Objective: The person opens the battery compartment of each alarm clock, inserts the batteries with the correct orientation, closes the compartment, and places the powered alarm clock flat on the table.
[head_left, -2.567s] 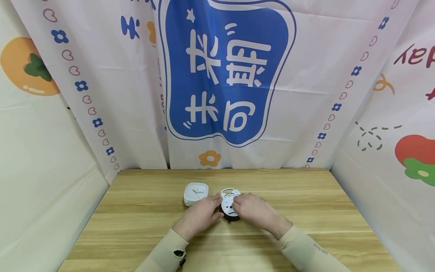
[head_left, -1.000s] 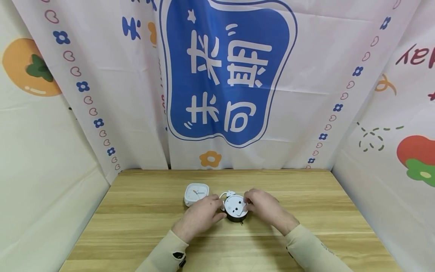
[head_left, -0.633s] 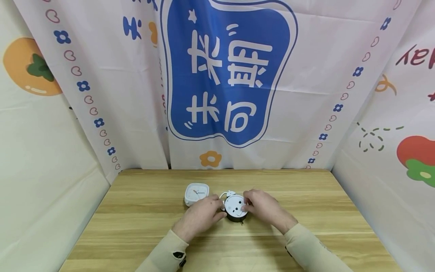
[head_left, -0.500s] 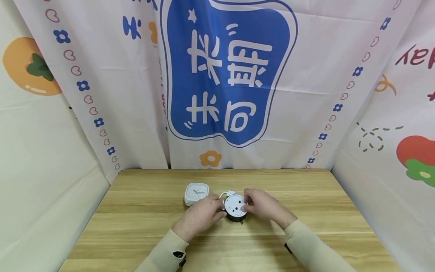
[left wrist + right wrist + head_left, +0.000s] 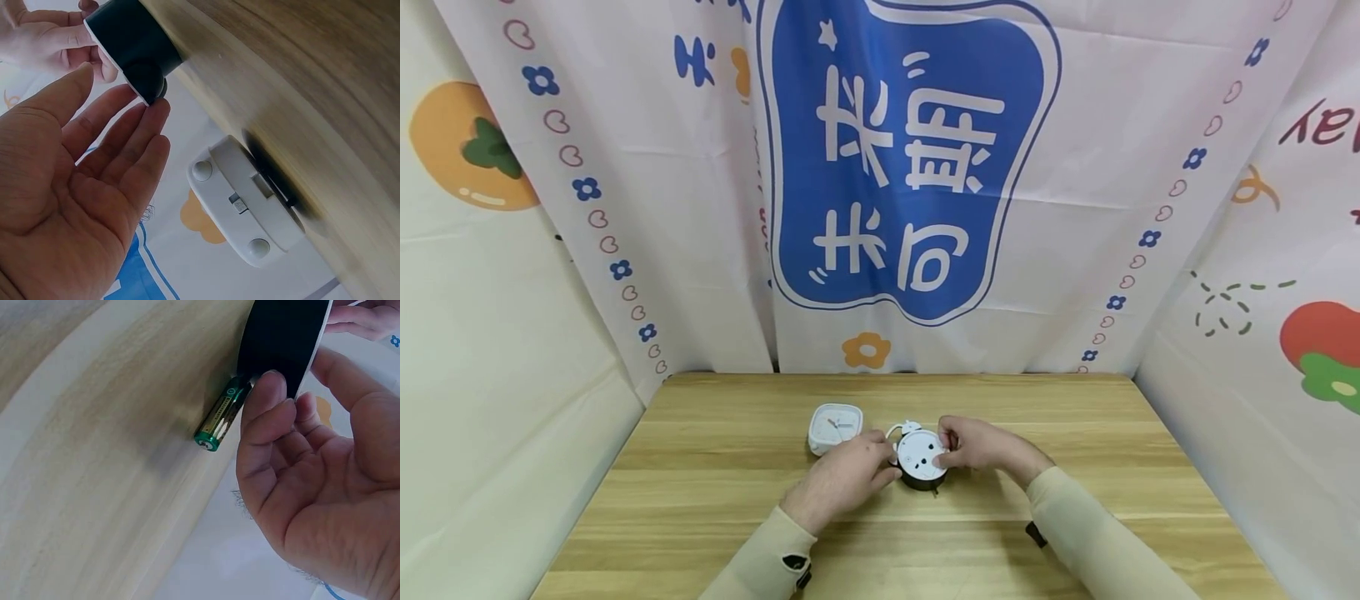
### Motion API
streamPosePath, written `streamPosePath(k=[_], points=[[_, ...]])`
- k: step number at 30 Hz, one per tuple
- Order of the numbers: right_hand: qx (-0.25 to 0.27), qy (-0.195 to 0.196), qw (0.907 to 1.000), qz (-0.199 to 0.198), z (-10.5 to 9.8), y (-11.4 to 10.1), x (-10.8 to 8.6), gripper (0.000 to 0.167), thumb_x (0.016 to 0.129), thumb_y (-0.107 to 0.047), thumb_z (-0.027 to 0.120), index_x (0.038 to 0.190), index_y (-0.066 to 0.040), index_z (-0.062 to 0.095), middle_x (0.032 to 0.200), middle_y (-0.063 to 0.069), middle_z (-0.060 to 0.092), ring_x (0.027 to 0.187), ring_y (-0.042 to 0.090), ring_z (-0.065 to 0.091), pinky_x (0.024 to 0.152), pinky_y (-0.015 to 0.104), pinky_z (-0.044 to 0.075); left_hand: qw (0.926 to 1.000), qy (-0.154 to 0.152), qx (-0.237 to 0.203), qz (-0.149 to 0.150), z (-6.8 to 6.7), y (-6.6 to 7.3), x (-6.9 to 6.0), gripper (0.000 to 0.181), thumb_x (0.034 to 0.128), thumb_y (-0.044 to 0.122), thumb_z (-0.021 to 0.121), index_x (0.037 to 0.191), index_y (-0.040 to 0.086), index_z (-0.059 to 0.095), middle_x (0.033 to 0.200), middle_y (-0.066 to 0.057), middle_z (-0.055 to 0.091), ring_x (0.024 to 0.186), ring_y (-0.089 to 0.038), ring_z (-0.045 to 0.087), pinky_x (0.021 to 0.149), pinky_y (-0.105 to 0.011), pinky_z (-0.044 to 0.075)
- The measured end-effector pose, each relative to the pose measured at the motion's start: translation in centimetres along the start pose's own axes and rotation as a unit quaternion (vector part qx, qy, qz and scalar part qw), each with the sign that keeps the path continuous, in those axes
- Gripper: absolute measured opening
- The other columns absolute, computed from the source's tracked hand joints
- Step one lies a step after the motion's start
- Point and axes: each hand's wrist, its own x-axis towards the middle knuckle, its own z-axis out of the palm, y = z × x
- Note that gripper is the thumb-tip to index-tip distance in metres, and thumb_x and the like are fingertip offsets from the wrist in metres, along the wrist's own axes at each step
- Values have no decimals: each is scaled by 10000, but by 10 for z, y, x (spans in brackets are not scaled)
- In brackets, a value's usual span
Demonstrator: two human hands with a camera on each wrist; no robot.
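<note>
A twin-bell alarm clock (image 5: 917, 454) with a black body lies on the table, its white back facing up. My left hand (image 5: 847, 472) is at its left side; in the left wrist view the fingers (image 5: 153, 112) are nearly straight, with fingertips touching the dark rounded part. The right hand (image 5: 981, 443) grips the clock's right edge, thumb on the white back and curled fingers (image 5: 275, 406) against the black side. A green battery (image 5: 222, 419) lies on the table right beside those fingers in the right wrist view. The clock's dial is hidden.
A white square clock (image 5: 835, 425) stands just left of the alarm clock, behind my left hand. Its underside with round feet shows in the left wrist view. Printed cloth (image 5: 910, 342) hangs behind the wooden table (image 5: 737, 500) and along both sides.
Since the earliest frame the alarm clock has shifted slightly right and turned, with the right hand moving right along with it. Over the last second only the right hand and forearm have tilted a little.
</note>
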Motion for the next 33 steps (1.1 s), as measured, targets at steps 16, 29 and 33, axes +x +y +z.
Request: streamPosePath(k=[16, 29, 33], points=[[-1703, 1415, 9751, 123, 19, -19, -14, 691, 1067, -459, 884, 1480, 61, 693, 1404, 233, 773, 1283, 391, 778, 1125, 585, 687, 9999, -14, 124, 71, -2, -2, 0, 158, 1092, 268, 866, 1152, 121, 861, 1120, -17, 788, 940, -107, 735, 819, -310, 679], [-2111, 1450, 9666, -130, 50, -25, -15, 955, 909, -475, 1025, 1582, 68, 622, 1451, 227, 745, 1223, 307, 757, 1012, 526, 730, 9996, -97, 249, 31, -1, -7, 1, 300, 1108, 307, 849, 1335, 112, 836, 1317, -61, 826, 1150, -210, 813, 1013, -412, 726], [-1766, 1470, 9731, -191, 49, -22, -14, 864, 902, -405, 1032, 1534, 56, 665, 1388, 211, 754, 1137, 256, 744, 965, 515, 732, 9996, -123, 248, 42, -3, -9, 0, 342, 1109, 314, 847, 1381, 107, 831, 1386, -80, 828, 1229, -241, 820, 1067, -434, 723]])
